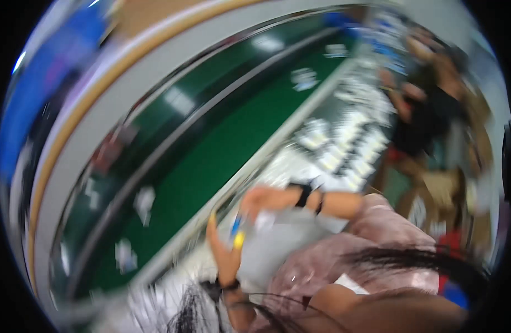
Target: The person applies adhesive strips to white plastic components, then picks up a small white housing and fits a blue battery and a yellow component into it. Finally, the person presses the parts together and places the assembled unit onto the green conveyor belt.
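Note:
My left hand is raised at the bench edge, its fingers apart and nothing seen between them. Yellow covers sit on its thumb and a fingertip, and a dark band circles the wrist. Close beside it is my right hand, smeared by motion, with black bands on its wrist. A small blue piece shows at the right fingertips; whether it is held or worn on a finger I cannot tell. Below the hands lies a grey-white surface. Pale plastic bags lie near my left forearm.
A green conveyor belt runs diagonally past the bench, carrying small white packets. Rows of white and yellow pieces cover the bench to the right. Further along, a co-worker in dark clothes sits near cardboard boxes.

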Demonstrator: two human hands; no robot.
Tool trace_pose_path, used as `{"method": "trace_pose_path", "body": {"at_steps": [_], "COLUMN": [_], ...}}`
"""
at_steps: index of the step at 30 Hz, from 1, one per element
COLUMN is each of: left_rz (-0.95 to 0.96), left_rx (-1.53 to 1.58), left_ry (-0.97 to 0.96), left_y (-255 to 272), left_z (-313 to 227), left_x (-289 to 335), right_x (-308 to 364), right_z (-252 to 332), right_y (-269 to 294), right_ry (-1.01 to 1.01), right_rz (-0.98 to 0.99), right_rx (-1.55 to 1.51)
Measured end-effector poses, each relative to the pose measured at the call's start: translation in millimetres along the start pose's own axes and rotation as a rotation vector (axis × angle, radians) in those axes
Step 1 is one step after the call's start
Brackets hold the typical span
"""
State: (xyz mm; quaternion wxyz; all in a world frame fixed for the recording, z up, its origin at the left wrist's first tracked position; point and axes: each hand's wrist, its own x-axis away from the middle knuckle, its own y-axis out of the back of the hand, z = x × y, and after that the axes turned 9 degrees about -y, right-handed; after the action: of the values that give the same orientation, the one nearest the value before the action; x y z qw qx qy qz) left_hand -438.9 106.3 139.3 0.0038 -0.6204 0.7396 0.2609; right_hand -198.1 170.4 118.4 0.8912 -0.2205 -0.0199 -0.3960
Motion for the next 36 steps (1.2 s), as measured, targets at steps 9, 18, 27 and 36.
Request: {"method": "trace_pose_path", "body": {"at_steps": [9, 18, 27, 36], "left_rz": [0.541, 0.526, 0.448, 0.361], "left_rx": [0.562, 0.652, 0.681, 0.701], "left_ry": [0.327, 0.385, 0.426, 0.477], "left_y": [-9.8, -18.5, -23.4, -27.5], "left_z": [-71.4, -79.3, -66.5, -56.2], "left_x": [42.6, 48.4, 48.9, 52.2], "right_x": [95.1, 110.4, 109.7, 105.2], "right_z": [19.1, -4.2, -16.0, -22.2], "right_y": [-95.9, -99.3, -96.6, -89.9], "right_ry": [-0.034, -0.028, -0.06, -0.093], "right_rz": [0.227, 0.246, 0.215, 0.214], "right_rx": [0.144, 0.25, 0.204, 0.27]}}
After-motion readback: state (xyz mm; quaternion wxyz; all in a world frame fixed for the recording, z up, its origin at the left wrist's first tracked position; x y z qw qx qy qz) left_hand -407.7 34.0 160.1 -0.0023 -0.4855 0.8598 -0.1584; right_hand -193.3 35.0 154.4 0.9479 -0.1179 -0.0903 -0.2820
